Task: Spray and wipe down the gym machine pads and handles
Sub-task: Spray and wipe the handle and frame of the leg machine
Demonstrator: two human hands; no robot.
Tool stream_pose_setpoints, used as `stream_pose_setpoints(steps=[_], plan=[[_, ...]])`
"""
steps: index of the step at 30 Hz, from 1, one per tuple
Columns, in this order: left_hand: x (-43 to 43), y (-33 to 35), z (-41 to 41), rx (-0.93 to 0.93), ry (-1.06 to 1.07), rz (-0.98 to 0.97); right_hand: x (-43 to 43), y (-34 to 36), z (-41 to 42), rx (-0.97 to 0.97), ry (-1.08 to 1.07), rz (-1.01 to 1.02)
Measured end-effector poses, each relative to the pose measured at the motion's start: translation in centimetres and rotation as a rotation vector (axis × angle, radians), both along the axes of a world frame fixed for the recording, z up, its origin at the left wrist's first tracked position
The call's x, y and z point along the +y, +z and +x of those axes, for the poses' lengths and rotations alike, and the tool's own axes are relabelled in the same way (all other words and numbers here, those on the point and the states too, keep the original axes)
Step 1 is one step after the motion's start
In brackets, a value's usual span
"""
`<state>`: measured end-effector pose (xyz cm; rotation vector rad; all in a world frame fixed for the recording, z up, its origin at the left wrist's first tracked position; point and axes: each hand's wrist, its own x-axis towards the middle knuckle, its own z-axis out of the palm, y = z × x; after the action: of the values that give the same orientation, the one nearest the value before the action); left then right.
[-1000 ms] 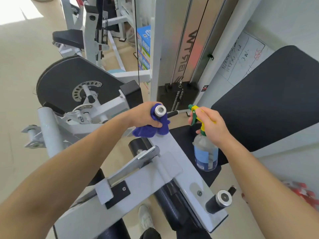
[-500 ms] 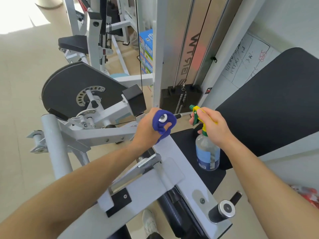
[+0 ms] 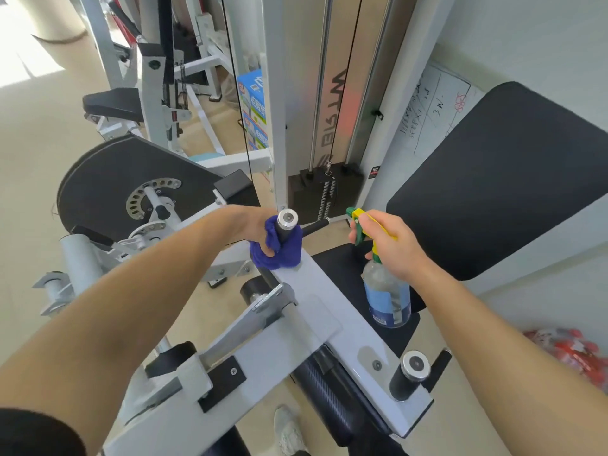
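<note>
My left hand [image 3: 253,225] grips a blue cloth [image 3: 279,251] wrapped around the far black handle [image 3: 285,225] of the white machine frame [image 3: 316,291]; the handle's silver end cap shows above the cloth. My right hand [image 3: 391,248] holds a clear spray bottle [image 3: 388,297] with a green and yellow trigger head by its neck, just right of that handle. A second black handle [image 3: 409,373] with a silver cap stands bare at the frame's near right end. The large black back pad [image 3: 506,179] lies to the right, the seat pad [image 3: 339,261] under the bottle.
The weight stack [image 3: 324,192] and its white uprights stand straight ahead. A black cam disc [image 3: 125,179] sits at left, with another machine's pad [image 3: 113,105] behind it. Black roller pads [image 3: 332,386] lie under the frame. Red packaging [image 3: 569,353] lies on the floor at right.
My left hand has slid the cloth down the far handle, so the silver cap and the top of the grip now show. The right hand and bottle stay roughly where they were.
</note>
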<state>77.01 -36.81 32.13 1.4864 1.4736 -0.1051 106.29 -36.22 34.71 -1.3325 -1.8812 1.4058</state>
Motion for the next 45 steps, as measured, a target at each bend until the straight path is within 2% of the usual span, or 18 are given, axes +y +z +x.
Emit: stream_pose_setpoints(steps=[3,6,11,13,15,17,21,24,25,26,30,33,35,38,45], plan=[[-0.1,0.8,0.5,0.083,-0.041,0.027,-1.1,0.2,0.0,0.011,0.009,-0.020],[-1.9,1.0,0.9,0.033,0.083,0.228,-1.8,0.2,0.0,0.013,0.023,-0.012],[-5.5,1.9,3.8,-0.344,0.487,0.575,-1.5,0.0,-0.3,0.009,0.039,0.009],[-6.2,1.2,4.6,-0.438,0.571,0.680,-1.1,0.0,-0.6,0.021,0.029,-0.004],[-6.3,0.0,5.0,-0.385,0.552,0.796,-0.6,0.2,-0.7,0.038,0.018,-0.012],[-6.2,-1.2,5.5,-0.237,0.543,0.869,-0.1,0.5,-0.7,0.061,0.012,-0.013],[-6.2,-2.5,7.0,-0.129,0.729,0.852,0.8,0.8,-0.1,0.077,-0.036,-0.009],[-6.2,-3.2,6.8,-0.218,0.785,0.716,0.9,1.0,0.6,0.068,-0.052,0.004],[-6.4,-3.2,6.4,-0.243,0.764,0.670,0.9,1.1,0.9,0.065,-0.057,0.009],[-6.6,-3.6,5.9,-0.192,0.703,0.653,0.8,1.1,1.1,0.063,-0.063,0.017],[-5.7,-4.7,3.0,0.125,0.458,0.547,0.3,1.6,2.0,0.051,-0.072,0.036],[-4.9,-2.8,2.5,0.053,0.307,0.415,-0.5,2.1,2.7,0.034,-0.071,0.029],[-4.4,-1.8,2.2,0.159,0.266,0.387,-1.2,2.4,3.0,0.038,-0.068,0.044],[-4.5,-0.3,2.1,0.265,0.192,0.450,-2.2,2.9,3.3,0.024,-0.052,0.062],[-5.7,6.6,1.9,0.128,0.224,0.604,-4.3,4.4,3.4,0.055,-0.124,0.085]])
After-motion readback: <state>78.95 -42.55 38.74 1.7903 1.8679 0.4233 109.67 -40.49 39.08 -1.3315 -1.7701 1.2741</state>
